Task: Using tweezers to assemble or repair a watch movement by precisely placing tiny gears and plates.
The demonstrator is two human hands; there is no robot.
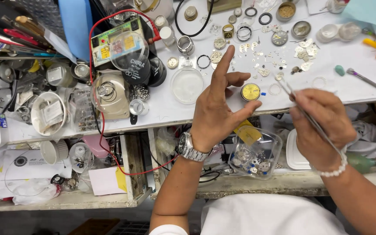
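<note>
A yellow-dialled watch movement (250, 92) lay on the counter (353, 85), just beside the left hand (216, 111), whose fingers were spread and empty. Fine tweezers (310, 117) were pinched in the right hand (323, 126). The movement was judged light, rigid and fragile, best gripped by its rim.

A cluttered white workbench (362, 82) fills the frame. At ten o'clock a green circuit board (114, 41) lies under a clear plastic dome (129, 50), looped by a red wire (99, 109). A round clear dish (186, 85) sits just above centre. Scattered small metal watch parts (279, 54) spread toward one o'clock. At five o'clock a clear plastic tub (255, 153) holds gears, and pens (9, 37) lie at far ten o'clock.
</note>
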